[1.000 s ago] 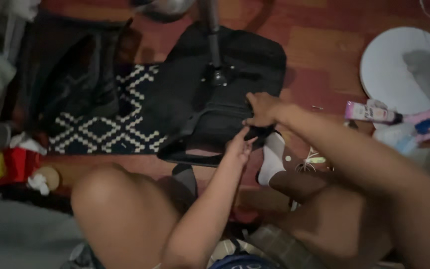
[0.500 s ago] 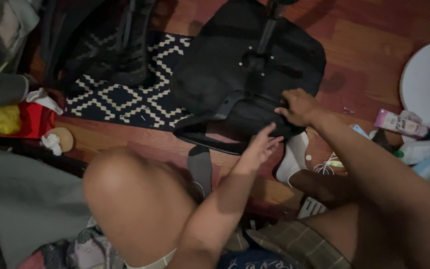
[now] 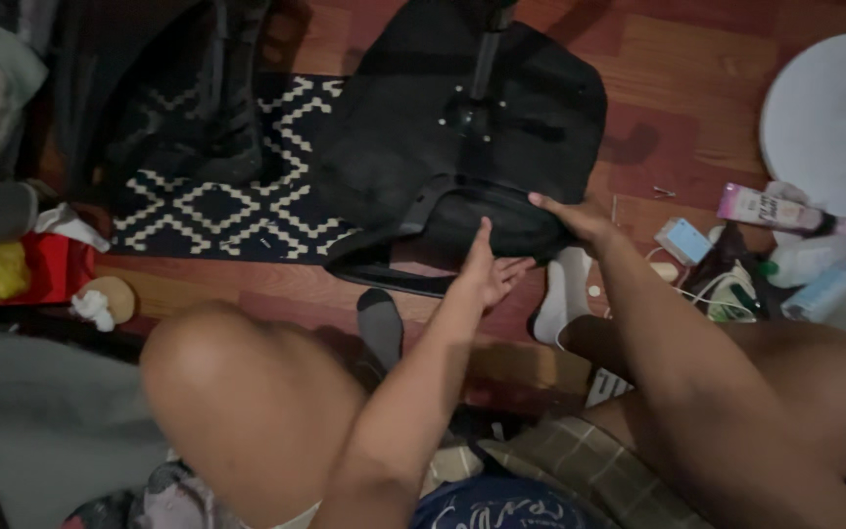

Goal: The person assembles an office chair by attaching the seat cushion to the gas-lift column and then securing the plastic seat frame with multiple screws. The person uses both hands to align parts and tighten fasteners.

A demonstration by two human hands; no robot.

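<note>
Nearest the camera are the person's bare knees, the left one raised at lower left, with checked shorts between them. A grey sock [image 3: 381,328] and a white sock [image 3: 562,294] show on the feet resting on the reddish wooden floor [image 3: 697,118].

Just beyond the feet, the left hand [image 3: 487,272] rises from the forearm that runs up from the bottom centre. Its palm is open, fingers [image 3: 483,240] apart and extended, the index pointing up and touching the near edge of the black bag [image 3: 413,147]. It clamps on nothing. The right hand [image 3: 575,217] comes in from the right on a long, straight forearm; its fingers lie flat and loosely together on the bag's near rim, resting there rather than gripping.

The black bag lies flat on the floor, partly over a dark rug with a white zigzag pattern [image 3: 237,206]. Its long axis runs away from the person, near end at the hands, far end toward the top of the view, where a dark pole [image 3: 487,59] stands on it.

Off to the right lie a pink tube [image 3: 761,208], small bottles, and a round white base [image 3: 824,118].
</note>
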